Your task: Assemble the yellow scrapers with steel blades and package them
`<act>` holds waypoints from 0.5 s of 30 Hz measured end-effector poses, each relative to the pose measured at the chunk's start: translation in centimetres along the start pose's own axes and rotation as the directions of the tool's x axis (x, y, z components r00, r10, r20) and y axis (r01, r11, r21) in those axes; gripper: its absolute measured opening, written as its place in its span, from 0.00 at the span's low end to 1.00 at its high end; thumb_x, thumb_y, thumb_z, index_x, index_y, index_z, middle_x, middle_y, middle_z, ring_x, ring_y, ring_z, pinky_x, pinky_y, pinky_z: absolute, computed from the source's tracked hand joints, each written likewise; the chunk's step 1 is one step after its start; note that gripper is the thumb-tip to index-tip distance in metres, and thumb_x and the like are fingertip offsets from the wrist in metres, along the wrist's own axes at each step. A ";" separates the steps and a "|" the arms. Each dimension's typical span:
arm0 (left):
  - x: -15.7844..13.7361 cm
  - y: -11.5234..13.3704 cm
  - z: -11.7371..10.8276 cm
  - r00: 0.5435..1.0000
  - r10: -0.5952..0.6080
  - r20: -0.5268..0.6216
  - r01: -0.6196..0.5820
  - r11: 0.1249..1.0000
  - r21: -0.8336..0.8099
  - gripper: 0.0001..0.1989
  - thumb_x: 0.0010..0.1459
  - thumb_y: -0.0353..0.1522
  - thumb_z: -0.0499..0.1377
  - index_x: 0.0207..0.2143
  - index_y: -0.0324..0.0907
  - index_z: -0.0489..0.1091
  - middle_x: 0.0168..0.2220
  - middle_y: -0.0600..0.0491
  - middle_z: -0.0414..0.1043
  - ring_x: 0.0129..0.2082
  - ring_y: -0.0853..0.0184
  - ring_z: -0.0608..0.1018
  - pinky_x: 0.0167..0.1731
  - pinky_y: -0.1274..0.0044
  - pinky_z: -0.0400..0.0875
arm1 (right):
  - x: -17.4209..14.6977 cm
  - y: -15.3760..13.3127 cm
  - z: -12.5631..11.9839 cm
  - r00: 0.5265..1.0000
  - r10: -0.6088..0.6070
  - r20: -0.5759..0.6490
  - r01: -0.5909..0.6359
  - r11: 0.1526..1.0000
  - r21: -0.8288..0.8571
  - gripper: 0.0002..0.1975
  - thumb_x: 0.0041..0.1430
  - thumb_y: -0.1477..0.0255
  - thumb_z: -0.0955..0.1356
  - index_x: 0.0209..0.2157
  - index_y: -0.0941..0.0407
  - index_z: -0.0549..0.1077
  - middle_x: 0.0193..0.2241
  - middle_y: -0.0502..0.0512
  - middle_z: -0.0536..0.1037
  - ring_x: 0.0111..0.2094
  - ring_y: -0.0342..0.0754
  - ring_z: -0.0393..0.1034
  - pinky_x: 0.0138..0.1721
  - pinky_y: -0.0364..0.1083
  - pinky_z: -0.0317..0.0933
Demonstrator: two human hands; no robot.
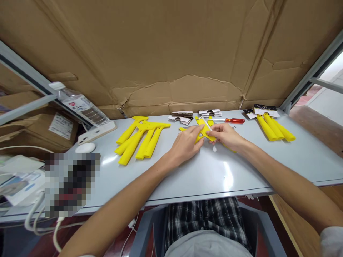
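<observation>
My left hand (187, 142) is closed on a yellow plastic piece (205, 129) near the middle of the table, its fingers over the left side and its thumb at the near edge. My right hand (226, 136) pinches the same piece at its right side. A thin whitish strip (205, 123) lies slantwise across the piece and ends at my right fingertips; whether it is gripped too is unclear. Other yellow parts show partly hidden under and behind my hands. Just beyond my right hand is a screwdriver with a red handle (235, 120). A small white scrap (214, 149) lies between my wrists.
Several yellow T-shaped pieces (148, 125) lie in a pile to the left. Yellow tubes with black cards (273, 126) sit at the right. Folded cards (182, 116) rest by the cardboard wall (171, 53). A plastic bottle (83, 105), power strip (98, 131) and white mouse (85, 148) are at left.
</observation>
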State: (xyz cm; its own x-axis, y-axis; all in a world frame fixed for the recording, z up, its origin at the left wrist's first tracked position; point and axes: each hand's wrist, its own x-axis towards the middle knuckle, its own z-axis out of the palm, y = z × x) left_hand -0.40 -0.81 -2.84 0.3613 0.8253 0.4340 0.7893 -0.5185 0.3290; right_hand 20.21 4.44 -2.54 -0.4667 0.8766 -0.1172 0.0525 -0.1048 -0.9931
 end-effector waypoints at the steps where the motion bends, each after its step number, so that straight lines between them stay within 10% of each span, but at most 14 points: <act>1: 0.0 0.0 0.1 1.000 0.002 -0.002 -0.002 1.000 0.022 0.24 0.67 0.33 0.57 0.65 0.38 0.67 0.56 0.40 0.76 0.53 0.52 0.79 0.52 0.63 0.73 | 0.0 0.0 0.0 1.000 -0.001 0.000 0.001 1.000 0.003 0.24 0.44 0.57 0.81 0.35 0.61 0.78 0.33 0.57 0.80 0.27 0.42 0.74 0.29 0.42 0.69; 15: -0.1 0.1 0.1 0.999 -0.027 0.031 0.021 0.986 0.164 0.27 0.66 0.31 0.57 0.67 0.37 0.66 0.53 0.39 0.77 0.48 0.53 0.81 0.47 0.65 0.76 | -0.1 -0.1 0.1 1.000 -0.012 -0.001 0.012 1.000 -0.016 0.21 0.49 0.58 0.80 0.35 0.61 0.79 0.33 0.57 0.80 0.27 0.41 0.73 0.29 0.42 0.70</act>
State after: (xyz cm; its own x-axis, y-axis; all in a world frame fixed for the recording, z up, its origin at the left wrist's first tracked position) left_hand -0.28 -0.88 -2.95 0.3555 0.8455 0.3985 0.8676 -0.4571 0.1958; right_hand 20.13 4.31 -2.38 -0.4668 0.8780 -0.1056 0.0614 -0.0869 -0.9943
